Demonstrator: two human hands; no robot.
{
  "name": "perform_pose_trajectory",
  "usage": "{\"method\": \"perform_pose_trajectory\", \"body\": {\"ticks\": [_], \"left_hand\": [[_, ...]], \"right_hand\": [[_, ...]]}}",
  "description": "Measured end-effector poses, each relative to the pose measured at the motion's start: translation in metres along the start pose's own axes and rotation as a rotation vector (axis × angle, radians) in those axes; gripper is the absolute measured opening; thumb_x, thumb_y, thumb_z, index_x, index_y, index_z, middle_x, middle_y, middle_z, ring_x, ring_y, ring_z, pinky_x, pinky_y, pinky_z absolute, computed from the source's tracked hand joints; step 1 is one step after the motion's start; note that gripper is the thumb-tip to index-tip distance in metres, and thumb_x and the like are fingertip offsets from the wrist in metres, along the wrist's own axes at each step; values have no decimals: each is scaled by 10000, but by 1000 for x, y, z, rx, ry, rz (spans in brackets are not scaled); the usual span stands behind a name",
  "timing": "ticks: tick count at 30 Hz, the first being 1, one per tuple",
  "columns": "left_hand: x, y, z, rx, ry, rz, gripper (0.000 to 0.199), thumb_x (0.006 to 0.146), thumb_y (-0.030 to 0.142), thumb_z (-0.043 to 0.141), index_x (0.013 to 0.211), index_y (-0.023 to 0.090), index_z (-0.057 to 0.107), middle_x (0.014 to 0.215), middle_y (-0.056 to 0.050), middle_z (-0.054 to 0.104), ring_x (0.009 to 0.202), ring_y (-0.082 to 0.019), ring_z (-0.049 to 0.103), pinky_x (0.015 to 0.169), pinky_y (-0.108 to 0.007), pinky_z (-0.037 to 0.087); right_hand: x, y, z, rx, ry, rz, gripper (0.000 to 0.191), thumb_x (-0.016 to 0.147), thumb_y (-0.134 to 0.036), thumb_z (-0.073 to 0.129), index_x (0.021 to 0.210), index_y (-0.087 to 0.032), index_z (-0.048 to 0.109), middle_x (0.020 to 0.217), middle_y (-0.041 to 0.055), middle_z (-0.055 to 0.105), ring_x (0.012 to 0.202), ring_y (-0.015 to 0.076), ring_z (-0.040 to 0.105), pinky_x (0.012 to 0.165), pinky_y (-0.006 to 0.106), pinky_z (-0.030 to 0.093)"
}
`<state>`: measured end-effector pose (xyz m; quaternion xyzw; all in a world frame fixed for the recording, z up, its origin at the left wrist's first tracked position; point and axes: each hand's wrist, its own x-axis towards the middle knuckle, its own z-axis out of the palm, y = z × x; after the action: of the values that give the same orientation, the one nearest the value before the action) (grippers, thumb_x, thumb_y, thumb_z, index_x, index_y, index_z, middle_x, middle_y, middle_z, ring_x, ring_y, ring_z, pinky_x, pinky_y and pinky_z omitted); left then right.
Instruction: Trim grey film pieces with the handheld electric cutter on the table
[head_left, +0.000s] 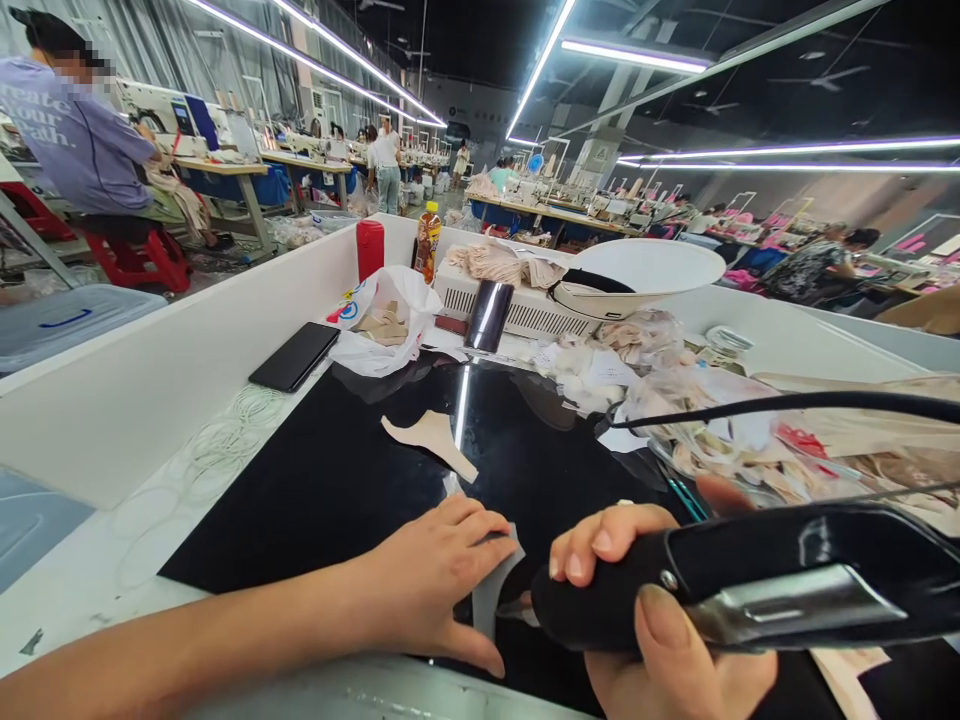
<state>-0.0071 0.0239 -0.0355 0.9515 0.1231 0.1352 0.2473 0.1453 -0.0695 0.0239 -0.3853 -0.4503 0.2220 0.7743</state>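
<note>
Some of the strip [489,594] hides beneath the spread left hand [442,562]; the rest looks pale. The right hand [679,655] grips a black tool [727,555].

Strip lights [634,56]; dark ceiling [907,45]; grey curtains [161,45]

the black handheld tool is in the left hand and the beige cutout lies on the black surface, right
Not quite: the head view shows the black handheld tool in the right hand; the beige cutout does lie on the black surface.
</note>
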Motion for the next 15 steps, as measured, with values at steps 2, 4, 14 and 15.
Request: {"method": "perform_pose_trajectory", "body": {"ticks": [2, 4, 14, 15], "left_hand": [[0, 0, 0, -2, 1, 3, 761, 774, 563, 840, 1365, 176, 557, 1425, -111, 552, 1291, -327, 483, 1162, -440, 368], [1, 0, 0, -6, 0, 4, 755, 774, 562, 840, 1361, 181, 557, 1433, -108, 544, 1295, -323, 477, 1160, -434, 370], [1, -1, 0, -19, 9, 7, 787, 767, 555, 847, 1390, 184, 541, 1433, -109, 538, 1299, -325, 473, 1166, -435, 363], [1, -1, 0, -18, 9, 6, 783, 766, 556, 848, 1385, 184, 545, 1432, -110, 539, 1297, -327, 475, 1165, -437, 365]], "right_hand": [[-1, 0, -1, -8, -7, -10, 560, 925, -325, 718, 1413, -325, 445, 842, -18, 586, 632, 176, 564, 584, 369, 546], [0, -1, 0, -19, -22, -6, 569, 925, -336, 721, 1419, -330, 439, 841, -16, 585, 636, 180, 570, 590, 374, 552], [1, -3, -1, -21, -40, 16, 590, 919, -347, 729, 1419, -335, 415, 839, -12, 594, 641, 201, 596, 591, 391, 553], [0, -3, -2, -25, -42, 26, 592, 918, -347, 730, 1415, -332, 409, 836, -11, 597, 645, 204, 600, 593, 393, 554]]}}
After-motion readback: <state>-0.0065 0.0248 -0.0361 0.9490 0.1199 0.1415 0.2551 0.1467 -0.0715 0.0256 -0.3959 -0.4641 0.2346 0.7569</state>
